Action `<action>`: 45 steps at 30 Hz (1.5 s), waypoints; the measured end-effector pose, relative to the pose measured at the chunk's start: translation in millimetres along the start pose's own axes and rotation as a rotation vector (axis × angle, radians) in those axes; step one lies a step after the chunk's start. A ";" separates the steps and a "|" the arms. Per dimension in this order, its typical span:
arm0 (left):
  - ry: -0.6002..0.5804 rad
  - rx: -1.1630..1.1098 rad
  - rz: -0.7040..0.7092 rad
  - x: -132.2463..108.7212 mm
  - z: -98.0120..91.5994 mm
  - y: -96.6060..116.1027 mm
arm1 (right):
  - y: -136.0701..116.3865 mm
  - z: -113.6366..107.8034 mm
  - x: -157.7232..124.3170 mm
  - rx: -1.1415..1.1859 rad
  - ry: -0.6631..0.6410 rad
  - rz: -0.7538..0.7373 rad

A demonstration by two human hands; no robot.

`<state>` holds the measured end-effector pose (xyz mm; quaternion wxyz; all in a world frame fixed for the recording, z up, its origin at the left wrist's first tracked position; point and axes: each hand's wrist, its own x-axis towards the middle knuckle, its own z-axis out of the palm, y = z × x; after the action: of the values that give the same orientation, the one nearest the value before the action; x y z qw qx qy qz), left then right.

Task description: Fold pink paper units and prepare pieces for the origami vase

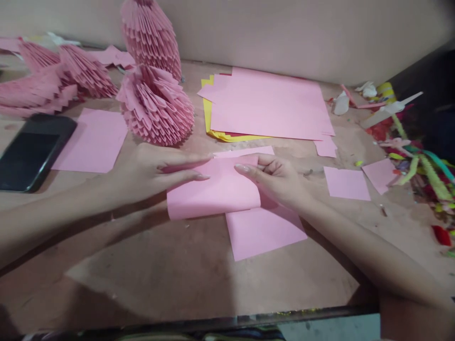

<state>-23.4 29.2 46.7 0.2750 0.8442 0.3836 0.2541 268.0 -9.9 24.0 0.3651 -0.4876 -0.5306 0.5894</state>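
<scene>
A sheet of pink paper (213, 189) is bent over on itself, its curved fold facing me and its loose edges at the far side. My left hand (156, 168) pinches its far left edge between thumb and fingers. At the far right corner, my right hand (275, 177) grips the same sheet, thumb on top and fingers curled behind. Another pink paper piece (265, 232) lies flat on the table, partly under the bent sheet and my right hand. A pink strip (245, 151) shows just beyond the folded edge.
Pleated pink paper shapes (156, 104) stand at the back left. A black phone (35, 151) rests on a pink square (95, 142). Stacked pink and yellow sheets (270, 104) lie at the back. Small pink pieces (346, 183) and colourful scraps (426, 170) sit right. The table edge (320, 312) is near me.
</scene>
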 end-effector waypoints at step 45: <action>-0.068 0.009 0.166 -5.1 5.9 -15.1 | -8.6 -4.6 -2.9 -0.109 -0.178 -0.019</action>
<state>-30.2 31.9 31.4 0.2623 0.8823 0.3040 0.2456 272.4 -9.9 33.2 0.2949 -0.4473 -0.5967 0.5974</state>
